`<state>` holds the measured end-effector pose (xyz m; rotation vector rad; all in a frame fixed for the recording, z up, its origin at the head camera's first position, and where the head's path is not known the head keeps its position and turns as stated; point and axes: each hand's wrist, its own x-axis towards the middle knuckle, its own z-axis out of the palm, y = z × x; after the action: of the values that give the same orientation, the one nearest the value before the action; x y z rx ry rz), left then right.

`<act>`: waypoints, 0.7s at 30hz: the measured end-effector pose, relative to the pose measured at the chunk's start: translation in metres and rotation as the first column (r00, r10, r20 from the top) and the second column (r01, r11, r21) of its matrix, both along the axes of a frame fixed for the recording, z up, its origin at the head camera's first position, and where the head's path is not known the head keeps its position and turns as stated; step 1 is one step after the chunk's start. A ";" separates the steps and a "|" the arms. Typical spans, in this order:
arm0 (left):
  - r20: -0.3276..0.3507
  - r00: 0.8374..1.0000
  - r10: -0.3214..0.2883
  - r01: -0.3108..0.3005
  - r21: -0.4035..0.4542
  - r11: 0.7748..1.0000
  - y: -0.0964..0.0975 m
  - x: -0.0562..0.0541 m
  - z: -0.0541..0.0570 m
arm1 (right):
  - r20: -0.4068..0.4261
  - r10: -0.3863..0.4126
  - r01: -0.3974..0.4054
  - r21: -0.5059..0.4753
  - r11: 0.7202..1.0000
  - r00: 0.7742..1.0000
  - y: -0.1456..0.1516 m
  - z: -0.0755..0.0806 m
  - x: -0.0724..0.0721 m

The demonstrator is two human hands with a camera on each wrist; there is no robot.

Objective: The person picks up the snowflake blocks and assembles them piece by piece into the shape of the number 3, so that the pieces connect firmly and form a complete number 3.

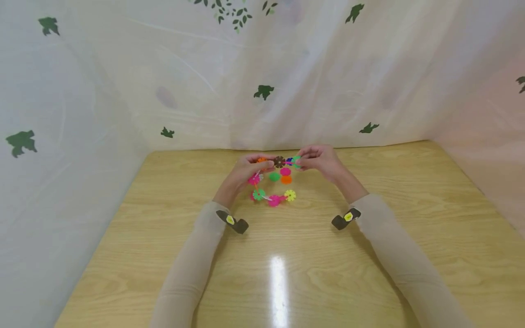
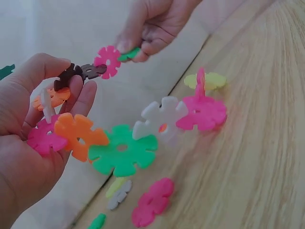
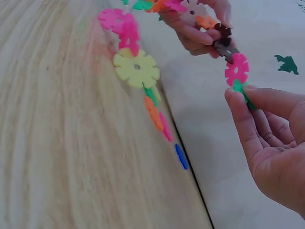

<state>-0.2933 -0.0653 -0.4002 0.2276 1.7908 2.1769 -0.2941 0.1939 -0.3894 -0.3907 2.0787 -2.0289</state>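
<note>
A curved chain of notched plastic flower discs hangs between the hands. My left hand (image 1: 242, 171) pinches a dark brown disc (image 2: 70, 78) of it between thumb and fingers. Another brown disc (image 2: 90, 71) and a pink disc (image 3: 237, 69) lead from there to a green disc (image 3: 242, 92), which my right hand (image 1: 323, 161) grips by thumb and forefinger. From the left palm the chain runs on through orange (image 2: 81, 137), green (image 2: 123, 150) and white (image 2: 162, 118) discs to pink ones. A yellow disc (image 1: 290, 195) forms the other end, low over the table.
Loose discs lie on the wooden table (image 1: 283, 237) behind the chain, among them a green one (image 1: 274, 176), an orange one (image 1: 286, 180), a pink one (image 1: 285, 171) and a blue one (image 3: 181, 156). A pale curtain (image 1: 197, 105) with printed dark birds hangs along the table's far edge.
</note>
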 end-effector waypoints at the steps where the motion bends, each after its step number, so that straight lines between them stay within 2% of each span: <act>1: -0.011 1.000 0.003 -0.003 0.002 1.000 0.000 0.000 0.001 | 0.007 -0.001 0.001 -0.006 1.000 1.000 0.000 0.000 0.000; 4: -0.030 1.000 -0.001 0.000 -0.013 1.000 0.000 0.000 0.005 | 0.019 -0.007 0.008 -0.037 0.999 1.000 -0.001 0.001 0.000; 10: -0.018 0.999 -0.040 0.038 -0.110 0.993 0.002 0.002 0.007 | 0.005 0.010 -0.009 -0.071 0.997 1.000 0.000 0.006 0.000; 14: -0.023 0.996 -0.082 0.079 -0.111 0.991 0.004 0.003 0.008 | -0.026 0.046 -0.047 -0.036 0.998 0.999 0.000 0.009 0.001; 21: -0.075 0.988 -0.138 0.122 -0.187 0.975 0.002 0.004 0.006 | -0.051 0.074 -0.072 0.043 0.996 0.996 -0.004 0.013 0.003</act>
<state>-0.2889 -0.0630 -0.3942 0.3912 1.9505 1.9273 -0.2914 0.1895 -0.3768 -0.5105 2.1007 -1.9511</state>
